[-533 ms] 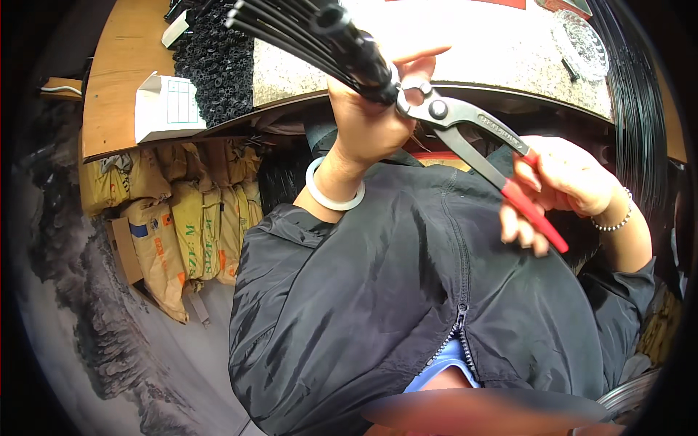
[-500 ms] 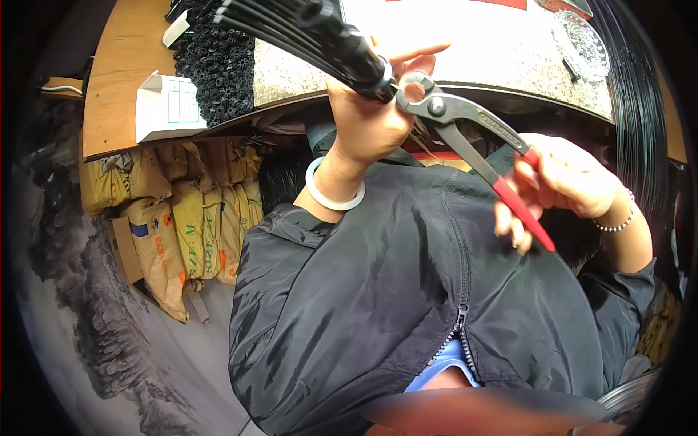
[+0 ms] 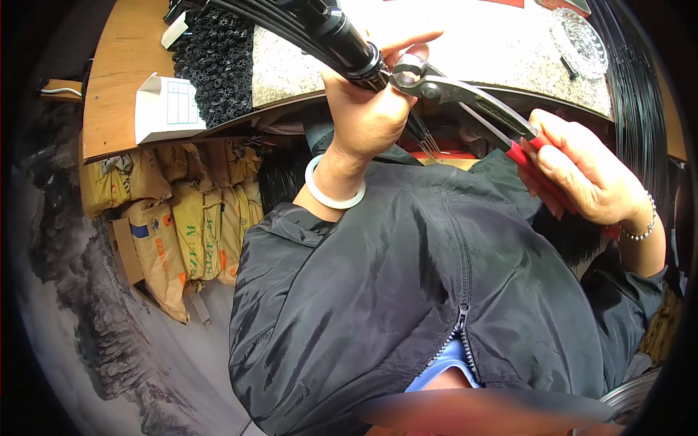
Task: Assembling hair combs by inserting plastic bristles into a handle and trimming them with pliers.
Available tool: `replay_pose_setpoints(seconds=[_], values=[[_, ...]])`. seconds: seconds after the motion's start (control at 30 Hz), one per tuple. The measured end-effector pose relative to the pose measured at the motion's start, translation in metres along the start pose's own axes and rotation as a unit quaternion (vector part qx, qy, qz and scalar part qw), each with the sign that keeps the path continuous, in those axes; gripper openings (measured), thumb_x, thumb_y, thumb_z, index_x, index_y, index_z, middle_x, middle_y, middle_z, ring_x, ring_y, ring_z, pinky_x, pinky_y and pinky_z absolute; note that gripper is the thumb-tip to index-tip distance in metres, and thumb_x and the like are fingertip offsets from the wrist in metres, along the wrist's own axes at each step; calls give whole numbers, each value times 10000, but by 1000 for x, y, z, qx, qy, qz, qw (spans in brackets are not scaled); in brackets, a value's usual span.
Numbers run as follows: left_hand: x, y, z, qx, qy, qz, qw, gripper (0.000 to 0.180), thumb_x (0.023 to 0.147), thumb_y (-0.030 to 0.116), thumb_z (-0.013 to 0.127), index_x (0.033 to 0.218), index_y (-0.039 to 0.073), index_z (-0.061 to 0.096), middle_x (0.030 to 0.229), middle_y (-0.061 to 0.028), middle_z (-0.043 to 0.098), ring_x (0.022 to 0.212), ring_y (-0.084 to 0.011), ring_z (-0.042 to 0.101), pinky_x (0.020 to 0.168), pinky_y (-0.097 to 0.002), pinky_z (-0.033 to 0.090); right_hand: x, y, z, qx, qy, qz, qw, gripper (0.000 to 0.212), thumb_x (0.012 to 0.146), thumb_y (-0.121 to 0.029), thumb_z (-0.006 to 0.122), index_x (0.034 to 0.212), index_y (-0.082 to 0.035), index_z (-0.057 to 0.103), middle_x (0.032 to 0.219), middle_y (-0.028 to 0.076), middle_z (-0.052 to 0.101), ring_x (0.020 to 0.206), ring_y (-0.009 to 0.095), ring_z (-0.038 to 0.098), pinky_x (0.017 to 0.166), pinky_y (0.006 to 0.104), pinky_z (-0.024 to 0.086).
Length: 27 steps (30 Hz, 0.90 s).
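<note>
Holding in closed grips: left hand (image 3: 367,120) around black shaft (image 3: 346,46), right hand (image 3: 585,171) around pincers (image 3: 483,102); jaws are sitting at shaft end, completion not showing.

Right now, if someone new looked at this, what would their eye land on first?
Probably the red-handled pliers at upper centre-right, gripped in the right hand, their head beside the black bundle of rods and tubing in the left hand. Next might come the pile of small black parts on the bench at upper left, then the yellow and tan sacks below it.
</note>
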<state>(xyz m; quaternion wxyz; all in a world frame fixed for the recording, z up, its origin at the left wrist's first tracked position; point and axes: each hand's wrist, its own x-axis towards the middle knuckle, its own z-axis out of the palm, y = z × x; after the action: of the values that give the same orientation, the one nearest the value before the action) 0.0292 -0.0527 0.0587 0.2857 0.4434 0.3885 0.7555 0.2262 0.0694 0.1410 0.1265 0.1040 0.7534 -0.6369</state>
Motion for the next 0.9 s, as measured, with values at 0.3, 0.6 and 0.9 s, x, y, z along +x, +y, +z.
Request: replay_pose_setpoints(seconds=[0.3,0.6,0.9], values=[[3,14,0,221,-58,77,971,423,611,-99,496,1019,-106,608,705,-16,462,566,-59,417,501,-176,314,-12,-29,5,-149,41,37,987,178,935,-154,387,817,-20,382,562,39,402,447,124,340,454,251,296],[11,22,-28,29,148,-50,987,205,807,-77,508,1005,-45,551,692,-5,509,488,-45,430,419,-183,313,22,44,2,-371,245,-161,881,182,897,-110,500,1016,20,454,774,152,480,688,266,483,656,333,415],[17,43,-35,-48,99,44,993,220,824,-63,533,1035,-24,580,717,-8,517,502,-54,471,432,-177,374,65,103,-30,-598,384,-84,698,219,812,-107,592,1004,-24,526,967,158,545,899,330,529,789,351,426]])
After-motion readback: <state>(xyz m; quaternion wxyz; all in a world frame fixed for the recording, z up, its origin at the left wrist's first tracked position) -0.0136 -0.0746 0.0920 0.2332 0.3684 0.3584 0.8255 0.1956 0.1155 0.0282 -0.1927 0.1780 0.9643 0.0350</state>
